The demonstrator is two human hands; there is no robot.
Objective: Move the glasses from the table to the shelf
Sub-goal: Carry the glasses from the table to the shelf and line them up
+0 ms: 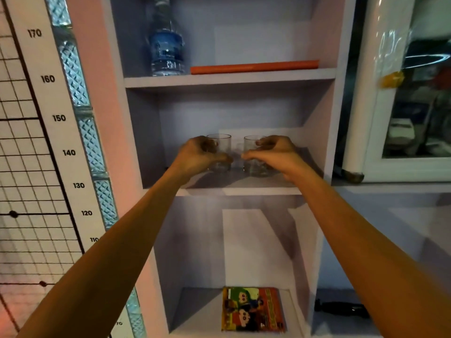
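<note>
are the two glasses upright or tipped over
Upright: both the left glass and right glass stand rim-up on the middle shelf.

Two glasses stand side by side on the middle shelf (234, 190), the left glass (223, 152) apart from the right glass (253, 164). A bottle (167, 45) stands one shelf above them, a booklet (253, 309) lies on the shelf below.
</note>
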